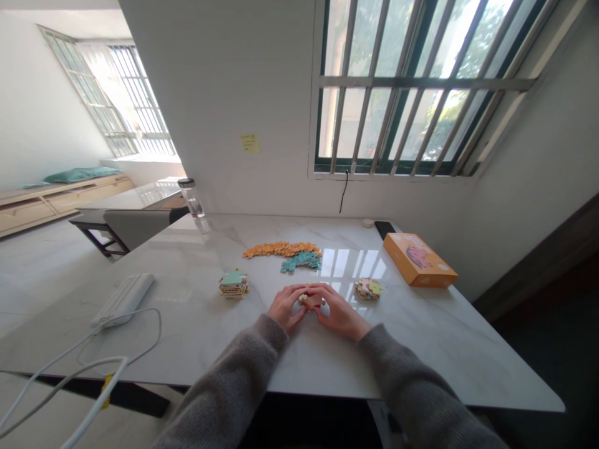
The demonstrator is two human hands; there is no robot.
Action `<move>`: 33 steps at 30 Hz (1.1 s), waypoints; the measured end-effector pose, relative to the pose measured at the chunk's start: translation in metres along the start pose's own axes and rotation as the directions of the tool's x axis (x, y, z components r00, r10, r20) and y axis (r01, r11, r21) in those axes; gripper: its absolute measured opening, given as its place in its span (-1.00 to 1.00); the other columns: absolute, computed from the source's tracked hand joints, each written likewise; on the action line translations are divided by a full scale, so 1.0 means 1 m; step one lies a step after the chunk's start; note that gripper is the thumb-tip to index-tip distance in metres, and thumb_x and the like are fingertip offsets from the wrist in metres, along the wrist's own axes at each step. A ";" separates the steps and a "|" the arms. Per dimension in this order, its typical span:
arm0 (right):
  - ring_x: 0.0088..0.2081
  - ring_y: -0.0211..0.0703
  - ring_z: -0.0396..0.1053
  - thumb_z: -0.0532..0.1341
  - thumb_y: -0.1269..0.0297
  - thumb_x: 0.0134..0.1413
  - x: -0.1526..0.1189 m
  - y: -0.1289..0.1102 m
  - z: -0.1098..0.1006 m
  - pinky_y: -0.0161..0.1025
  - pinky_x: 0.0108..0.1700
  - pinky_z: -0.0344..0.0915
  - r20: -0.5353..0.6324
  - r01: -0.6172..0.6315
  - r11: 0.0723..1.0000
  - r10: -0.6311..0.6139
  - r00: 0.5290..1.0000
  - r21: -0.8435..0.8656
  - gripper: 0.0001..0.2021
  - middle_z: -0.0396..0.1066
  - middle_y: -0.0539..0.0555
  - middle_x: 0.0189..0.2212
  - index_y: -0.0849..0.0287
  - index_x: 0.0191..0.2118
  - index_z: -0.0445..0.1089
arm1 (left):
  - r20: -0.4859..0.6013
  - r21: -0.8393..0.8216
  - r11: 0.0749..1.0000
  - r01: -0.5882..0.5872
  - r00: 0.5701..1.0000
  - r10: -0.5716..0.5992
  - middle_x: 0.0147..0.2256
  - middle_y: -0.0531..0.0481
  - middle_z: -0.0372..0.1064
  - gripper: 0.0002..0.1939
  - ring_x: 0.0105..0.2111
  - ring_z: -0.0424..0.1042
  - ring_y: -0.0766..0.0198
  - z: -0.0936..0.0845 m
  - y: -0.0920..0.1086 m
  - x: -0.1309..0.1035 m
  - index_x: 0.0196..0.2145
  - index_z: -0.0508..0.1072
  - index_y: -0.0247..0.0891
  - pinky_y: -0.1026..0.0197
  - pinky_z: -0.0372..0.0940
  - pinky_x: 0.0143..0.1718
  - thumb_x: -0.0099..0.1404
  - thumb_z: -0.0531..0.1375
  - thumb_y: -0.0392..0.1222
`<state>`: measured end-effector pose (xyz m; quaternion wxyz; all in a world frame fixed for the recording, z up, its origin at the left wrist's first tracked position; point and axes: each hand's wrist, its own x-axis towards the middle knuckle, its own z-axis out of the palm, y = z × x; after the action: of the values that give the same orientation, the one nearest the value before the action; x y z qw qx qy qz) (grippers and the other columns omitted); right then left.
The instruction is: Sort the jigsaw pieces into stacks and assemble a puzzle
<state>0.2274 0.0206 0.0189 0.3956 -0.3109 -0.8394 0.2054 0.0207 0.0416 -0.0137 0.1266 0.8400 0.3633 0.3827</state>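
Observation:
Both hands meet over the marble-look table [187, 337], close to its front edge. Between them is a small stack of jigsaw puzzle pieces [312, 301], reddish and pale yellow on the sides that show. My left hand [286, 307] curls around its left side, fingers on top and thumb low. From the right, my right hand [340, 312] grips it the same way. A teal-topped stack of puzzle pieces [234, 284] stands to the left, and a shorter stack of puzzle pieces [369, 288] to the right. Beyond my hands lie orange puzzle pieces [281, 249] and teal puzzle pieces [302, 261].
An orange box [418, 260] and a black phone [384, 229] lie at the right back. At the left are a white power strip [125, 299] with cables and a clear bottle [191, 199]. The wall with a barred window [407, 87] borders the far edge.

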 end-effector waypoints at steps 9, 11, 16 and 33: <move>0.18 -0.03 0.26 0.19 0.52 0.07 0.000 -0.004 -0.009 -0.01 0.22 0.25 -0.069 -0.066 0.997 0.068 0.995 0.027 -0.61 0.29 0.17 0.09 0.08 0.03 0.31 | -0.054 -0.079 0.997 0.026 0.998 -0.031 -0.08 -0.15 0.43 -0.79 -0.03 0.41 0.07 -0.009 0.010 0.003 -0.16 0.42 -0.21 -0.02 0.31 0.03 0.26 0.27 -0.13; 0.09 -0.05 0.33 0.20 0.46 0.13 0.000 -0.004 -0.011 -0.02 0.16 0.30 -0.071 -0.079 0.995 0.083 0.994 0.055 -0.67 0.35 0.15 0.01 0.08 0.02 0.32 | -0.055 -0.112 0.993 0.030 0.998 -0.036 -0.11 -0.14 0.42 -0.81 -0.06 0.41 0.09 -0.011 0.014 0.004 -0.18 0.42 -0.21 0.00 0.32 0.01 0.28 0.25 -0.11; 0.04 -0.05 0.37 0.21 0.33 0.23 -0.001 -0.010 -0.014 -0.02 0.12 0.33 -0.057 -0.101 0.992 0.106 0.993 0.074 -0.75 0.40 0.13 -0.03 0.06 0.01 0.37 | -0.031 -0.192 0.981 0.026 0.999 -0.032 -0.11 -0.13 0.42 -0.85 -0.06 0.42 0.12 -0.014 0.019 0.005 -0.20 0.41 -0.20 0.03 0.33 0.00 0.33 0.20 -0.10; -0.08 0.07 0.34 0.23 0.19 0.10 -0.054 0.059 -0.125 0.02 0.05 0.25 -0.326 -0.401 0.785 0.267 0.907 -0.472 -0.78 0.45 0.14 -0.17 0.10 -0.16 0.51 | -0.006 0.166 0.974 0.155 0.988 -0.156 -0.06 -0.14 0.37 -0.68 -0.05 0.34 0.00 -0.002 0.005 -0.002 -0.07 0.46 -0.18 -0.07 0.28 0.05 0.19 0.27 -0.14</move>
<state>0.3737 0.0388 0.0305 0.3506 -0.5746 -0.7395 -0.0057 0.0214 0.0365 -0.0109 0.0872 0.8179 0.4580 0.3372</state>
